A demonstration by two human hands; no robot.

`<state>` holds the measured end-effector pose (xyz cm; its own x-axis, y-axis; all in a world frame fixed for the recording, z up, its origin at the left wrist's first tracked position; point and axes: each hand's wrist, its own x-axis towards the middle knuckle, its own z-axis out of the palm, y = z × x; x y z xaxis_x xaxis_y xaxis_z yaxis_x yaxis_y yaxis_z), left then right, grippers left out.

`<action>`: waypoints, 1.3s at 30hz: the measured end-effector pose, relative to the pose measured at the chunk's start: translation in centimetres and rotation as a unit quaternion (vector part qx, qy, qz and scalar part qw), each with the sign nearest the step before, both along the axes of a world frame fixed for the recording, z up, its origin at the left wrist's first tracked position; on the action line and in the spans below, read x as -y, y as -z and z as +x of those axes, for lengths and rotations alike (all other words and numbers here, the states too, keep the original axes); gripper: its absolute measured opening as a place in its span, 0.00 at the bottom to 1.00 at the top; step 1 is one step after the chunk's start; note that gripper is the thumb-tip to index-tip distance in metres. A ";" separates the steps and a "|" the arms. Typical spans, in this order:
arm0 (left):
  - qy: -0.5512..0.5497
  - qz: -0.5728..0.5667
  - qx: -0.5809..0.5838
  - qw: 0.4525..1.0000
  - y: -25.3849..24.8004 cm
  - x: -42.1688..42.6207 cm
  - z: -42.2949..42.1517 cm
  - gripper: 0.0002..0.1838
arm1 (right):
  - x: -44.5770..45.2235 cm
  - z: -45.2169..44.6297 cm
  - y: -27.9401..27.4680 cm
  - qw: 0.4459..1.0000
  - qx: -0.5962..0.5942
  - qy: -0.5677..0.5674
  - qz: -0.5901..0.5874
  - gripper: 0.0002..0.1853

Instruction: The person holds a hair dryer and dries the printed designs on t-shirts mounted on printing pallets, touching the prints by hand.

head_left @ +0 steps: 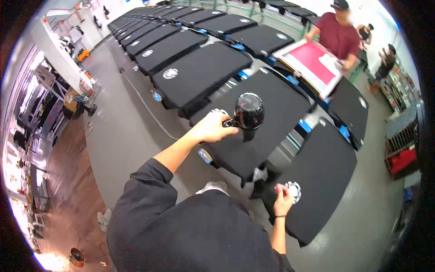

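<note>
My left hand [211, 127] is wrapped round the handle of a black hair dryer [249, 112]. Its round body is held above a black T-shirt [272, 102] stretched over a printing pallet. Part of a white round print on that shirt shows just behind the hand. Lower right, my right hand [283, 200] has its fingers curled together beside a white round print [293, 192] on another black T-shirt [317, 174]. Whether these fingertips pinch the cloth or something small is not clear.
Long rows of pallets with black shirts [204, 68] run away to the upper left. Across the row a person in a maroon shirt [339, 36] holds a framed screen [312, 65] with a pink area. Two more people stand behind. A cable [147, 106] hangs along the left side.
</note>
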<state>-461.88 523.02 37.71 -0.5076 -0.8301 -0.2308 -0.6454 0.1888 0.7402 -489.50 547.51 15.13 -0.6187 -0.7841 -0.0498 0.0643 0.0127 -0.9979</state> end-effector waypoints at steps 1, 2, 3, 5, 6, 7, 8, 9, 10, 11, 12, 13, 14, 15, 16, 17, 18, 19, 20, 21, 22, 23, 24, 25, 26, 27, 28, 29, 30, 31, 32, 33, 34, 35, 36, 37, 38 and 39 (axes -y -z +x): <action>-0.016 0.013 -0.010 1.000 0.0 -2.1 -1.3 0.30 | -1.5 -1.2 -0.6 1.000 -0.002 0.018 0.007 0.07; -0.022 0.032 -0.018 0.999 0.1 -4.0 -2.9 0.35 | -2.9 -2.7 -0.6 0.999 -0.019 0.033 -0.022 0.07; -0.008 0.000 -0.003 1.000 0.4 -5.6 -4.1 0.34 | -4.7 -5.0 0.7 0.993 -0.114 0.025 -0.001 0.06; 0.023 0.007 0.007 1.000 -0.3 -9.2 -7.0 0.31 | -7.2 -7.2 -1.4 0.987 -0.147 0.057 0.032 0.08; 0.032 0.041 0.002 0.999 -0.7 -11.1 -8.4 0.28 | -8.1 -8.5 -1.0 0.973 -0.217 0.073 0.037 0.08; 0.047 0.070 -0.020 0.996 -0.1 -12.6 -9.6 0.24 | -9.1 -9.5 -1.3 0.969 -0.228 0.079 0.055 0.09; 0.056 0.094 -0.045 0.993 0.6 -13.9 -10.9 0.21 | -9.6 -10.4 -1.0 0.940 -0.318 0.111 0.055 0.08; 0.065 0.108 -0.065 0.990 1.2 -15.3 -12.1 0.16 | -10.4 -11.6 0.1 0.920 -0.375 0.096 0.055 0.08; 0.075 0.111 -0.065 0.989 1.5 -16.3 -13.4 0.16 | -11.1 -12.3 0.7 0.912 -0.395 0.069 0.084 0.12; 0.085 0.111 -0.052 0.989 1.8 -17.2 -14.5 0.15 | -11.4 -12.9 1.4 0.901 -0.418 0.061 0.095 0.14; 0.092 0.111 -0.038 0.989 2.0 -17.9 -15.3 0.14 | -11.7 -13.1 2.3 0.890 -0.440 0.050 0.104 0.17; 0.092 0.101 -0.022 0.990 1.9 -18.4 -16.2 0.15 | -12.3 -13.4 2.9 0.891 -0.436 0.029 0.124 0.20; 0.095 0.099 -0.020 0.990 1.8 -18.6 -16.8 0.15 | -12.8 -13.6 3.6 0.887 -0.442 0.023 0.131 0.21; 0.100 0.052 -0.002 0.994 1.8 -18.7 -17.5 0.21 | -13.4 -13.5 3.7 0.887 -0.440 0.026 0.134 0.21; 0.105 0.004 0.014 0.994 1.9 -18.8 -18.2 0.27 | -13.9 -13.4 3.9 0.888 -0.439 0.031 0.135 0.21; 0.114 -0.082 -0.006 0.990 3.1 -18.2 -18.5 0.26 | -14.3 -13.2 4.0 0.891 -0.431 0.028 0.139 0.21; 0.107 -0.079 -0.010 0.991 3.1 -18.0 -19.1 0.26 | -14.6 -13.1 4.1 0.893 -0.427 0.032 0.141 0.21; 0.106 -0.034 0.004 0.994 3.0 -17.8 -19.7 0.26 | -15.0 -13.0 4.2 0.884 -0.444 0.019 0.144 0.22; 0.104 0.011 0.017 0.994 2.7 -17.6 -20.4 0.26 | -15.2 -13.0 4.3 0.874 -0.462 0.007 0.148 0.22; 0.111 0.017 0.020 0.994 2.9 -17.4 -21.0 0.26 | -15.4 -12.9 4.3 0.877 -0.457 -0.001 0.149 0.22; 0.113 0.017 0.021 0.993 3.5 -17.4 -21.4 0.26 | -15.6 -12.7 4.3 0.878 -0.455 0.001 0.150 0.22; 0.114 -0.039 0.027 0.992 4.4 -17.4 -21.8 0.26 | -15.6 -12.7 4.2 0.875 -0.462 0.000 0.146 0.22; 0.114 -0.096 0.032 0.988 4.4 -17.6 -22.2 0.26 | -15.5 -12.7 4.2 0.871 -0.470 -0.001 0.141 0.22; 0.129 -0.089 0.040 0.987 3.9 -17.8 -22.6 0.27 | -15.4 -12.6 4.2 0.875 -0.464 0.000 0.137 0.22; 0.129 -0.089 0.042 0.987 3.7 -18.0 -22.7 0.27 | -15.4 -12.7 4.2 0.876 -0.463 -0.001 0.137 0.22; 0.128 -0.066 0.037 0.989 3.7 -18.4 -22.6 0.22 | -15.3 -12.8 4.1 0.885 -0.448 0.007 0.124 0.22; 0.126 -0.044 0.032 0.991 3.5 -18.8 -22.5 0.18 | -15.2 -12.9 4.0 0.894 -0.433 0.014 0.111 0.22; 0.129 -0.019 0.027 0.991 3.1 -19.5 -22.4 0.17 | -15.2 -13.1 3.8 0.900 -0.424 0.029 0.095 0.22; 0.142 -0.020 0.038 0.989 2.9 -19.9 -22.0 0.17 | -15.4 -13.5 4.0 0.894 -0.434 0.038 0.109 0.22; 0.135 -0.014 0.029 0.990 3.3 -20.3 -21.4 0.16 | -15.8 -13.9 4.1 0.891 -0.436 0.048 0.116 0.22; 0.128 -0.009 0.020 0.992 3.6 -20.7 -20.6 0.16 | -16.2 -14.5 4.2 0.889 -0.438 0.058 0.122 0.22; 0.124 -0.007 0.021 0.992 3.3 -21.1 -19.8 0.16 | -16.8 -14.9 4.2 0.885 -0.440 0.072 0.135 0.22; 0.124 0.006 0.020 0.992 2.7 -21.4 -19.1 0.16 | -17.4 -15.7 4.3 0.880 -0.440 0.079 0.162 0.23; 0.125 0.018 0.018 0.992 2.4 -21.4 -18.5 0.15 | -18.0 -16.3 4.4 0.876 -0.438 0.092 0.181 0.23; 0.123 0.018 0.017 0.992 2.3 -21.2 -17.9 0.15 | -18.6 -16.7 4.3 0.871 -0.436 0.104 0.201 0.24; 0.106 -0.001 0.030 0.994 2.4 -21.0 -17.3 0.15 | -19.2 -17.1 4.3 0.873 -0.427 0.110 0.207 0.24; 0.088 -0.020 0.042 0.995 2.5 -20.9 -16.8 0.15 | -19.6 -17.4 4.3 0.872 -0.425 0.113 0.217 0.25; 0.079 -0.046 0.054 0.994 2.5 -20.5 -16.8 0.16 | -19.7 -17.5 4.4 0.876 -0.420 0.112 0.209 0.25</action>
